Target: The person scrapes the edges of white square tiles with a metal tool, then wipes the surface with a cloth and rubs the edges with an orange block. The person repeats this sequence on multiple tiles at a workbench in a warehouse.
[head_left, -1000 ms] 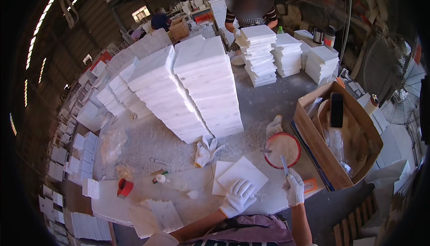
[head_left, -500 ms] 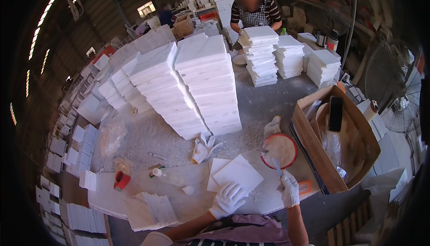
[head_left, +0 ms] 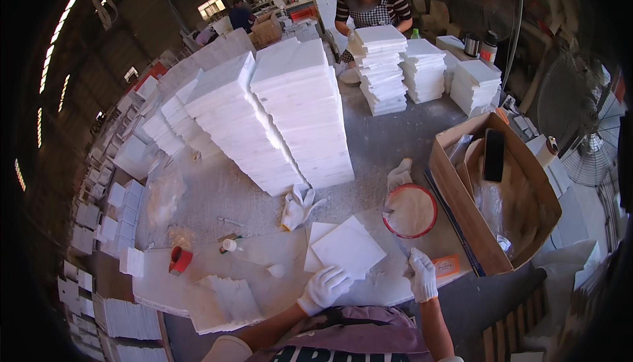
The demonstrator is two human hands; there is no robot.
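My left hand (head_left: 326, 289), in a white knitted glove, rests at the near edge of a square white stone tile (head_left: 348, 248), fingers stretched out. That tile lies turned over a second white tile (head_left: 316, 238). My right hand (head_left: 422, 275), gloved as well, is closed on a thin-bladed knife (head_left: 407, 252); much of its handle is hidden in the fingers. Just beyond it stands a red-rimmed bowl (head_left: 410, 211) of pale powder or paste. Beside the tiles lies an empty white glove (head_left: 299, 208), and another crumpled one (head_left: 399, 175) sits behind the bowl.
Tall stacks of white slabs (head_left: 300, 118) rise at the bench's middle. A cardboard box (head_left: 461, 194) with a phone (head_left: 493, 155) stands right, near a fan (head_left: 583, 118). On the left are a red tape roll (head_left: 179, 260), a bottle (head_left: 231, 245) and thin tiles (head_left: 227, 302). A co-worker (head_left: 372, 6) stands opposite.
My left hand has slid a little left and back toward the tile's edge. My right hand has drawn the knife blade away from the bowl's rim. The view has shifted slightly.
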